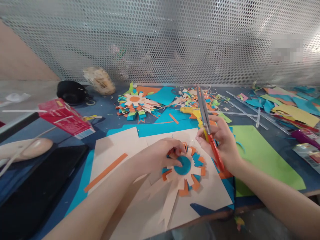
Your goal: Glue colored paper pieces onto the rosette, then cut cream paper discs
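Note:
A paper rosette (196,171) with a blue disc in its middle and peach, orange and blue tabs lies on peach sheets (140,213). Two forked peach strips trail from its lower side. My left hand (165,155) is closed at its upper left edge, the thumb on the blue disc and the other fingers curled over the tabs. Scissors (207,123) with red handles are in my right hand (222,143), blades pointing up, just right of the rosette. How far the blades stand apart is hard to make out.
Behind lie a yellow glue gun (192,113), a second rosette (135,101) and paper scraps (207,96). Clear glue sticks (246,113) and a green sheet (265,160) are on the right. A red box (66,118) and black phone (47,186) are left. A perforated metal panel (160,43) rises behind.

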`<action>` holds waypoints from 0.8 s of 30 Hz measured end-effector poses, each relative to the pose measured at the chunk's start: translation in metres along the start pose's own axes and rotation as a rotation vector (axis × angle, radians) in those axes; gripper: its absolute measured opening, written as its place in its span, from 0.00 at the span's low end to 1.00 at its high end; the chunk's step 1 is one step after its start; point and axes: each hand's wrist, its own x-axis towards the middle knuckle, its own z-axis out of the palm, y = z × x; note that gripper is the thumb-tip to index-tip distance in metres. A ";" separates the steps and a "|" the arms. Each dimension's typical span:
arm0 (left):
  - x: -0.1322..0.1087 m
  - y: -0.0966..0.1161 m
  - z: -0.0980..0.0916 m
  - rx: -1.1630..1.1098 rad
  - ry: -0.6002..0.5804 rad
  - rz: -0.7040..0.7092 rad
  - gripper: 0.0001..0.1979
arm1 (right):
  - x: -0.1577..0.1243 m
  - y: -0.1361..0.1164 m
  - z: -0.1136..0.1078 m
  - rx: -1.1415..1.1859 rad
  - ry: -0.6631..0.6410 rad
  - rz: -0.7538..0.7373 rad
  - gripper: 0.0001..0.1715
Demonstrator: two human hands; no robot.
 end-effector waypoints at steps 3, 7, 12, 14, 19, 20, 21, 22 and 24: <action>0.000 0.002 -0.001 0.019 0.009 -0.015 0.08 | 0.000 0.000 0.000 -0.012 -0.009 0.006 0.25; -0.001 0.004 -0.001 0.053 -0.007 0.024 0.08 | -0.001 0.000 0.001 -0.042 -0.017 0.020 0.25; -0.002 0.007 -0.002 0.198 -0.039 0.119 0.03 | -0.001 -0.001 0.001 -0.057 -0.037 0.006 0.24; -0.003 0.011 -0.002 0.272 -0.044 0.130 0.02 | -0.001 -0.001 0.001 -0.059 -0.041 0.007 0.25; -0.007 0.019 -0.002 0.356 -0.041 0.112 0.02 | -0.001 0.000 0.001 -0.079 -0.045 0.020 0.24; -0.007 0.019 -0.002 0.339 -0.036 0.103 0.03 | -0.001 0.001 0.001 -0.083 -0.043 0.019 0.24; -0.007 0.020 -0.002 0.318 -0.035 0.094 0.05 | -0.001 0.001 0.001 -0.088 -0.040 0.016 0.25; -0.007 0.020 -0.002 0.297 -0.035 0.088 0.06 | -0.001 0.001 0.001 -0.093 -0.038 0.011 0.25; -0.006 0.019 -0.002 0.274 -0.040 0.077 0.07 | -0.001 0.001 0.000 -0.106 -0.040 0.000 0.25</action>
